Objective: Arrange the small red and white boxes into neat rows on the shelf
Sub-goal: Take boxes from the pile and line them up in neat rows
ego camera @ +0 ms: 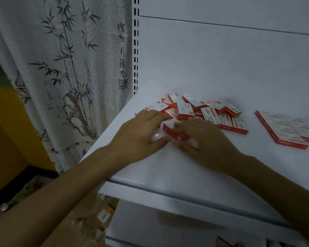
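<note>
In the head view, the only one I have, my left hand (pixel 141 132) and right hand (pixel 205 138) meet at the front left of the white shelf (pixel 150 168). Between them they pinch one red and white box (pixel 175 133), fingers and thumbs curled round its two ends. Blur hides exactly how each finger sits. Just behind it lies the loose pile of boxes (pixel 200 111), tumbled at all angles, some on edge. Well apart to the right, a neat block of boxes (pixel 284 131) lies flat with its edges flush. A bamboo-print curtain (pixel 61 68) hangs to the left of the shelf.

I judge the step to be squaring this box before it joins a row. To do it well, I would turn its printed white face up to match the block and set it down flat. Then I would slide it until its red sides touch its neighbours, without nudging the pile or the laid rows.
</note>
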